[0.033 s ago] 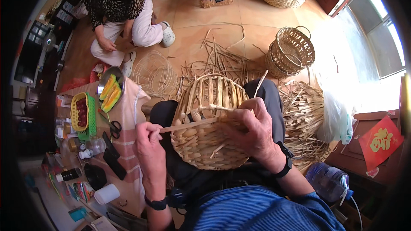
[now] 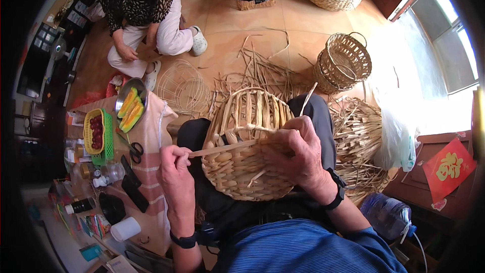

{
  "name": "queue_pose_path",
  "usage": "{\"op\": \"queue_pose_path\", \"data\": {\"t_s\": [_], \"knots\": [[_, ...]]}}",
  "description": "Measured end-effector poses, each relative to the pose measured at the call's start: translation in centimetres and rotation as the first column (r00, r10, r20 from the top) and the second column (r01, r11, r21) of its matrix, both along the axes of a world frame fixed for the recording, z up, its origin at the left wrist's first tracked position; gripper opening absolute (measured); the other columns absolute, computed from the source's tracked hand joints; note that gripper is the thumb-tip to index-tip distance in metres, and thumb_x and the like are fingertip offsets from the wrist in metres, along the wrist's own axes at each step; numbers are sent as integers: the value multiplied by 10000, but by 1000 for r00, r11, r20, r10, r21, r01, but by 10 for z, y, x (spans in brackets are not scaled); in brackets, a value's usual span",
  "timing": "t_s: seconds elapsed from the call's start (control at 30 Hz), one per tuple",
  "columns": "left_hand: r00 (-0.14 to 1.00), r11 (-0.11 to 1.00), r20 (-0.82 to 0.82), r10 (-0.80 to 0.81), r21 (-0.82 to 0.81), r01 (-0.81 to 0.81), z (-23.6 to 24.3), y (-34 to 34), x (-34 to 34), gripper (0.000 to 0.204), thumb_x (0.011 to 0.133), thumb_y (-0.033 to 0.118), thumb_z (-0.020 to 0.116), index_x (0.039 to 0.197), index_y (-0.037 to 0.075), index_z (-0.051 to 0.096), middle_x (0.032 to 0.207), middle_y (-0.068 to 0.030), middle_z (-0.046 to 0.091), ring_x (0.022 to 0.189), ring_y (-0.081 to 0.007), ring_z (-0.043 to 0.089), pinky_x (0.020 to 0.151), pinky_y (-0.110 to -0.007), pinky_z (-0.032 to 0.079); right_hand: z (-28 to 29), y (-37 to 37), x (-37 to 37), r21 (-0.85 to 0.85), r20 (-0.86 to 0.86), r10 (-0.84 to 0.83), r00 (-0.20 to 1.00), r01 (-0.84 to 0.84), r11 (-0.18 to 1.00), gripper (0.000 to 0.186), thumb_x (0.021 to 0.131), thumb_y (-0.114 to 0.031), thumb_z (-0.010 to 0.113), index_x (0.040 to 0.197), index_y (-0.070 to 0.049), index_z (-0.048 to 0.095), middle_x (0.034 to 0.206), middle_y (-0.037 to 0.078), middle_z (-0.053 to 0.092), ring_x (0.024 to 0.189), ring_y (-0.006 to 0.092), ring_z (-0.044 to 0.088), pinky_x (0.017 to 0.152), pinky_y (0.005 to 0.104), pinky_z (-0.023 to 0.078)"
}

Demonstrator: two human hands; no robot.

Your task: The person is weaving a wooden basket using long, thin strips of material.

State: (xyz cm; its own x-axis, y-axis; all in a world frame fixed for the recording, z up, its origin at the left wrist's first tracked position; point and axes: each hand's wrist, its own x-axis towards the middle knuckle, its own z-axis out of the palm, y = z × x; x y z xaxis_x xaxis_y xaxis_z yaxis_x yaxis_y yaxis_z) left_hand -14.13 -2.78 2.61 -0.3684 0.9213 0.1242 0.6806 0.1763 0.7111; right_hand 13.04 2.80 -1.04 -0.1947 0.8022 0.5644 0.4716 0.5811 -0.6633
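Observation:
A partly woven basket (image 2: 242, 173) rests on my lap, its lower wall of thick plaited strands and its far side of open upright slats. My left hand (image 2: 177, 166) pinches one end of a flat, tan plant-fibre strip (image 2: 222, 149), left of the basket. Stretched across the near rim, the strip runs to my right hand (image 2: 298, 146). The fingers of that hand are bent and closed on the strip at the basket's rim, hiding its other end. A pale stalk end (image 2: 308, 98) sticks up beyond my right hand, and a short loose end (image 2: 256, 178) pokes from the weave.
On the left, a cloth-covered table (image 2: 154, 172) bears scissors (image 2: 135, 151), a bowl (image 2: 144, 96) of cut fruit and bottles. A seated person (image 2: 144, 15) faces me. Dried strips (image 2: 356, 131) lie right, near stacked baskets (image 2: 343, 63), a wire frame (image 2: 183, 86) and a water jug (image 2: 386, 215).

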Motion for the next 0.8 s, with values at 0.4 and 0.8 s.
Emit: {"op": "queue_pose_path", "data": {"t_s": [0.4, 0.8], "knots": [[960, 951, 220, -175, 290, 107, 22, -30, 19, 174, 1045, -91, 611, 1051, 33, 488, 979, -139, 721, 860, -185, 656, 841, -316, 562, 48, -5, -48, -28, 143, 324, 935, -323, 946, 395, 877, -155, 742, 1251, -51, 669, 1121, 95, 660, 1098, 311, 645, 941, 476, 513], [877, 888, -255, -407, 115, 445, 6, 24, 52, 396, 978, -71, 687, 1353, 20, 602, 1052, -144, 743, 1001, -306, 725, 900, -403, 585, 47, 2, -10, -182, -69, 103, 992, -114, 977, 227, 816, -13, 882, 995, -48, 747, 821, 91, 672, 740, 288, 649, 656, 400, 510]]}}
